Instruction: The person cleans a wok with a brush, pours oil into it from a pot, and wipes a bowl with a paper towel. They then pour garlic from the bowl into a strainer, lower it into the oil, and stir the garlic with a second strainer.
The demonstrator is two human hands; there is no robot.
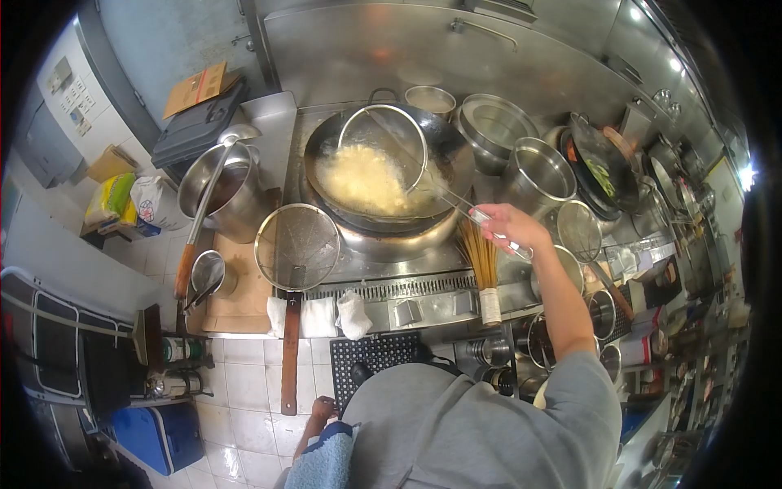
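My right hand (507,228) is closed around the metal handle of a round wire strainer (426,151), reaching out over the stove. The strainer's hoop lies across a large dark wok (452,155). Inside the wok, pale yellow food (365,178) sits in foaming liquid. My left hand (324,407) hangs low by my body, next to a blue towel (324,458), with its fingers curled in. Whatever it may hold is hidden. Just below my right hand stands a bamboo wok brush (481,254) with a white-wrapped end.
A wooden-handled strainer (297,247) juts over the stove's front edge. At left, a ladle (210,196) rests across a tall pot (189,183). Steel pots (544,169) and a second wok (623,183) line the right. A faucet (489,33) projects from the back wall.
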